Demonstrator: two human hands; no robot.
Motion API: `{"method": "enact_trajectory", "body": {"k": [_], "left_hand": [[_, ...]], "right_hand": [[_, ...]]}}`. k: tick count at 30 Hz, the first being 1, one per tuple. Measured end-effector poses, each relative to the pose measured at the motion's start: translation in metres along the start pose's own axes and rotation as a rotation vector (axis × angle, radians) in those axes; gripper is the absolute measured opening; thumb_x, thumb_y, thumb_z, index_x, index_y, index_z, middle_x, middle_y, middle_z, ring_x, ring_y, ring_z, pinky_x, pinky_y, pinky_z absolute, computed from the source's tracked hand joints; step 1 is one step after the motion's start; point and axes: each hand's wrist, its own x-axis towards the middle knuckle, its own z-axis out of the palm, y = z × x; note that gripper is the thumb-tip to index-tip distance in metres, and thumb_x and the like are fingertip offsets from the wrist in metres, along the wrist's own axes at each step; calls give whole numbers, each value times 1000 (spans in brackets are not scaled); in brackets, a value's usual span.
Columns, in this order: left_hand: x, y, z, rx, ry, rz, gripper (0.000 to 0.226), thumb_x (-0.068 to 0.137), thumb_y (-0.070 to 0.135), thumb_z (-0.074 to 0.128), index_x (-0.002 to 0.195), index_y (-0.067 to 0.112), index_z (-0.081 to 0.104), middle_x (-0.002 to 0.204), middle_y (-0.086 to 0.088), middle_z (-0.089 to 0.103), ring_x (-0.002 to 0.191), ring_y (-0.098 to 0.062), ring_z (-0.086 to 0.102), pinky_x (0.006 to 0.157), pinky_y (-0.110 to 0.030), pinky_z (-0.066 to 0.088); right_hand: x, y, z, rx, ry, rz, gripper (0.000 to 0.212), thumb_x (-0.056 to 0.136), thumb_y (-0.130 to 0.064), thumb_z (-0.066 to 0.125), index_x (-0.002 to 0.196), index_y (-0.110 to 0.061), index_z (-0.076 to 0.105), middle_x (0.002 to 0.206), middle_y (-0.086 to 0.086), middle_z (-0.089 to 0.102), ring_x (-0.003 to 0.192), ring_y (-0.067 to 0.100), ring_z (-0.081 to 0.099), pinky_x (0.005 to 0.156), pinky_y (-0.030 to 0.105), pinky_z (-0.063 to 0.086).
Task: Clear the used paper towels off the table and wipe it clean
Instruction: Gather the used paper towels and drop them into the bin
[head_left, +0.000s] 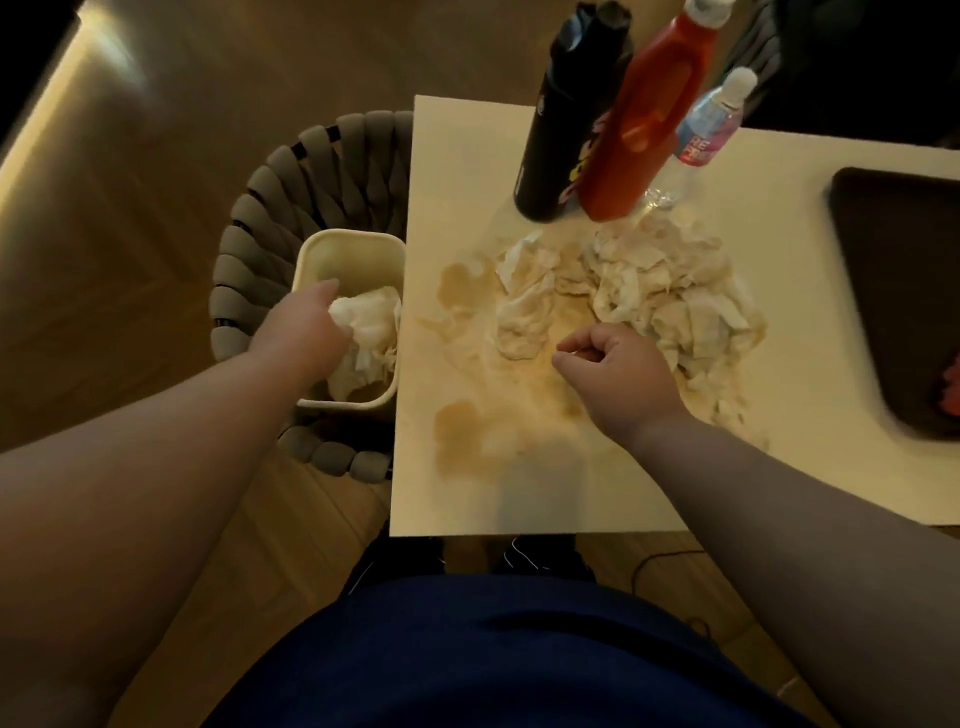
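Note:
A heap of crumpled, stained paper towels (660, 291) lies in the middle of the pale table (519, 499), with brownish wet patches (462, 441) spread to its left and front. My left hand (306, 327) is over the cream waste bin (348, 249) beside the table's left edge, its fingers on a wad of used towels (371, 327) inside the bin. My right hand (613, 374) hovers low over the table in a loose fist, just in front of the heap, with nothing in it that I can see.
A black bottle (561, 135), a red bottle (649, 114) and a small clear bottle (701, 135) stand at the table's far edge behind the towels. A dark tray (904, 291) lies at the right. The bin sits on a woven grey stool (270, 208).

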Motion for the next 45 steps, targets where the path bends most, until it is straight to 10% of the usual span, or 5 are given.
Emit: {"method": "enact_trajectory", "body": {"k": [9,20,36,45], "left_hand": [[-22,67,-7,-140,115,278,47,96,31,66,142,26,54,126,4,63,108,-19,63,92,-42,56],[-29,181,38,324,-145,561,51,98,40,60,146,28,47,137,-4,53,116,-28,57,92,-47,56],[-16,190,55,323,-152,458,36,100,19,52,133,27,63,100,0,59,81,-18,61,63,-27,49],[-33,192,34,69,-29,542,25,100,29,61,122,22,71,114,3,56,97,-17,56,84,-29,45]], "right_hand": [[-1,42,-44,40,153,123,4,91,-24,68,92,-25,72,83,-5,69,71,6,59,58,22,46],[-15,98,-103,52,259,221,9,93,-24,66,100,-25,72,77,-5,67,67,10,60,53,23,41],[1,110,-100,41,232,212,14,90,-25,67,102,-22,75,79,-6,69,71,10,62,57,24,44],[24,87,-80,24,163,134,27,90,-30,68,115,-24,75,86,-11,69,79,7,64,68,25,50]]}}
